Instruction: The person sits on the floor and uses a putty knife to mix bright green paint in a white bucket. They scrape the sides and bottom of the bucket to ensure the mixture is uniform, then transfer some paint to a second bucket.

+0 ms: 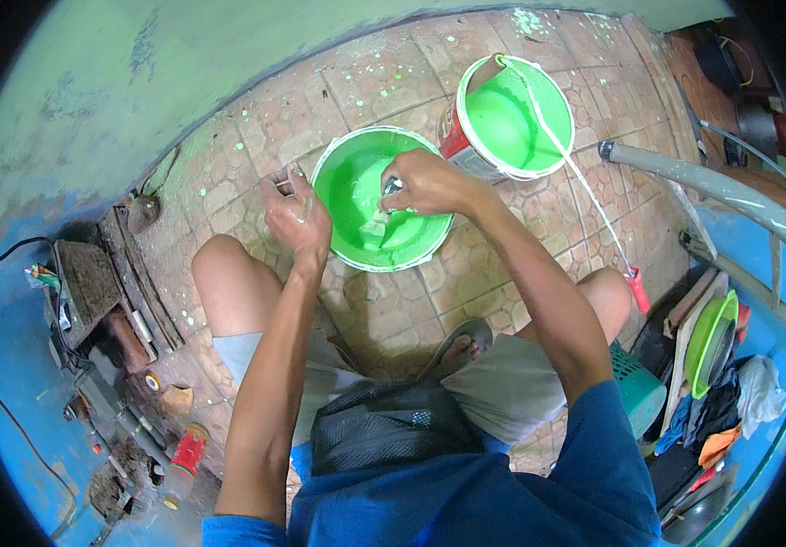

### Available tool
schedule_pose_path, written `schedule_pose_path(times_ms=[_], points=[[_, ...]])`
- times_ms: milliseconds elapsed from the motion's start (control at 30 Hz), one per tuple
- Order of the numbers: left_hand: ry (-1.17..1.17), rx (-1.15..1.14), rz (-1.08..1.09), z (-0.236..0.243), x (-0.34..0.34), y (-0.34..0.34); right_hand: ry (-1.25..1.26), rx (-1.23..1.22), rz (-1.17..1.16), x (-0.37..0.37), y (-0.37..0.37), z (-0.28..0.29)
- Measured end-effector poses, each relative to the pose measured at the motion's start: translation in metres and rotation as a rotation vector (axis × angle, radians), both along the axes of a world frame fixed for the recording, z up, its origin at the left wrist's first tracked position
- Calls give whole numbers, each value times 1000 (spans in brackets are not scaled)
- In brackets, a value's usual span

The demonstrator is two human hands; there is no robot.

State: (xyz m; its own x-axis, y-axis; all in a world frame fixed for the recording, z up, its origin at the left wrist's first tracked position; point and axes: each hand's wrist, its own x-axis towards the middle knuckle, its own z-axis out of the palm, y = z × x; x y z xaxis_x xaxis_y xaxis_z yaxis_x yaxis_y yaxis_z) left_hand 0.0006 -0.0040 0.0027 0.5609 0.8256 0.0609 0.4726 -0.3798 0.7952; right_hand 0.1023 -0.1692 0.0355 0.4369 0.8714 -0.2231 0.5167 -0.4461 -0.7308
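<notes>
In front of me stands a wide white bucket (325, 169) with light green paint (347, 196) inside. My right hand (429, 185) reaches over its right rim, closed on a short tool with a shiny grip and a pale flat end (375, 228). That flat end is down at the green paint; its exact kind is unclear. Beside the left rim is my left hand (297, 214), its fingers curled in. Whether something small sits between them cannot be made out. Pale smears show on its skin.
A second paint bucket (502, 118) stands beyond on the right. Across it leans a paint roller (584, 182) with a red handle. Metal tubing (712, 173), a green basin (708, 342) and cloths are at right. Tools and a jar (179, 479) lie left, below the green wall (183, 55).
</notes>
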Motion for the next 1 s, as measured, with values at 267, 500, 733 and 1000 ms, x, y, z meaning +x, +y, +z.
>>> schedule_pose_path(times_ms=[267, 500, 733, 1000], points=[[72, 26, 13, 4, 2, -2, -132, -258, -33, -6, -3, 8], [61, 37, 3, 2, 2, 0, -8, -250, 84, -2, 9, -3], [38, 42, -2, 0, 2, 0, -58, -112, 1, 0, 5, -3], [31, 0, -10, 11, 1, -3, -88, -199, -8, -4, 2, 14]])
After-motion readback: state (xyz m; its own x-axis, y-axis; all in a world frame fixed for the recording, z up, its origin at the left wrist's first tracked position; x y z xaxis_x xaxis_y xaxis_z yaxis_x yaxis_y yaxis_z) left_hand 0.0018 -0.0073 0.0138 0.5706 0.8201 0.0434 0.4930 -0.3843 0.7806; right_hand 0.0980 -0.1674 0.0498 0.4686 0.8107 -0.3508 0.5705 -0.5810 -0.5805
